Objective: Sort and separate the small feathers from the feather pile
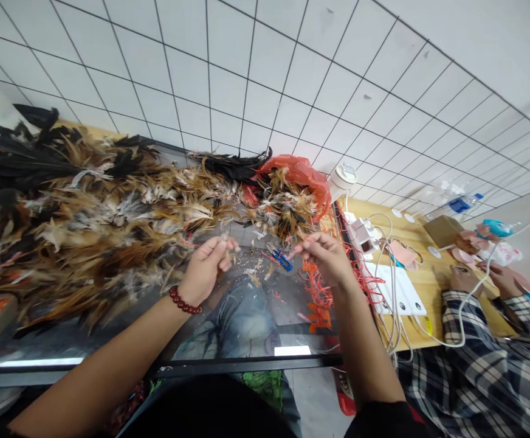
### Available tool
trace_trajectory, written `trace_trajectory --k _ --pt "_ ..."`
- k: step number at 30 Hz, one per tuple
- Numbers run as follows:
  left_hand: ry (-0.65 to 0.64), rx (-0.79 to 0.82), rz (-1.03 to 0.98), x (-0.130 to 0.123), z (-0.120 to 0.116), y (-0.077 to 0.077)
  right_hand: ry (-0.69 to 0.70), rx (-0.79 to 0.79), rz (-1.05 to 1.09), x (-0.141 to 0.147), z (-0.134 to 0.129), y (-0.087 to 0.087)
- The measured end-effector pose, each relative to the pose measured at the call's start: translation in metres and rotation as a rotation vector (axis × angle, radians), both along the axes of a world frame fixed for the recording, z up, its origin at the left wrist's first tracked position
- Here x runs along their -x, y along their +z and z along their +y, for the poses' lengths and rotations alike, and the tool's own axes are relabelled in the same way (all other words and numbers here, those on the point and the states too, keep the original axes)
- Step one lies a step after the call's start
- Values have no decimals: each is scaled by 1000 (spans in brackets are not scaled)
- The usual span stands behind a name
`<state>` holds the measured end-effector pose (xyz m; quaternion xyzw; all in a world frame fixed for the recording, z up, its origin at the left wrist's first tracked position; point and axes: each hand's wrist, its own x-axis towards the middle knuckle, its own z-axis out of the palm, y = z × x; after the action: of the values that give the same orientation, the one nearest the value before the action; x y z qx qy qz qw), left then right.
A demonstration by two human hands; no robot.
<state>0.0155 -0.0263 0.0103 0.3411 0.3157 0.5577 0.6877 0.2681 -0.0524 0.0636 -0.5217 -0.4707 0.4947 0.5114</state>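
A small pale tuft (pixel 232 246) is held just above the desk (pixel 287 316), its base pinched by the left hand (pixel 203 271), whose thumb and forefinger are clamped on it. What seems to be a pink strand (pixel 297 249) is gripped between the closed fingertips of the right hand (pixel 329 258), and a gap is left between the two. With the blue-handled snips (pixel 283 261) taken as the clock's centre, the left hand is found at nine o'clock and the right at three. The step in hand is judged to be the handling of tuft and strand for binding; for the next move, tuft and strand would probably need to be brought together under a firm pinch. One tuft, one strand and one pair of snips can be counted. One heap of feathers (pixel 110 213) is spread between nine and ten, its pieces too tangled to be counted. At twelve, one red bag (pixel 296 164) is seen, partly filled with feathers; at one, one white cup (pixel 344 176); at four, one tangle of orange-red string (pixel 317 292). Farther out at three, two hands of a co-worker (pixel 464 278) are seen.
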Motion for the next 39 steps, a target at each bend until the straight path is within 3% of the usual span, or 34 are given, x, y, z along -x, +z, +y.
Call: trace_trajectory --k 4,6,12,16,19,22,26,29,35,39 --pt "-260 -27 46 -3 -9 4 14 -119 40 62 17 -12" --pt "-309 -24 65 -1 -8 5 57 -144 10 82 23 -20" --pt "-55 -113 146 6 5 -3 241 -6 75 104 31 -33" --pt "-64 -132 218 9 7 -7 373 145 186 108 35 -37" --pt "-79 -131 228 10 6 -5 294 152 212 111 42 -42" --pt "29 -101 221 10 6 -2 167 100 220 113 47 -46" --pt "154 -127 173 12 10 2 133 60 120 114 48 -51" --pt "105 -94 -1 12 10 4 108 26 65 116 45 -53" --pt "-14 132 -314 13 12 4 39 -38 65 122 40 -52" --pt "-31 208 -422 18 17 7 3 -3 142 125 37 -51"
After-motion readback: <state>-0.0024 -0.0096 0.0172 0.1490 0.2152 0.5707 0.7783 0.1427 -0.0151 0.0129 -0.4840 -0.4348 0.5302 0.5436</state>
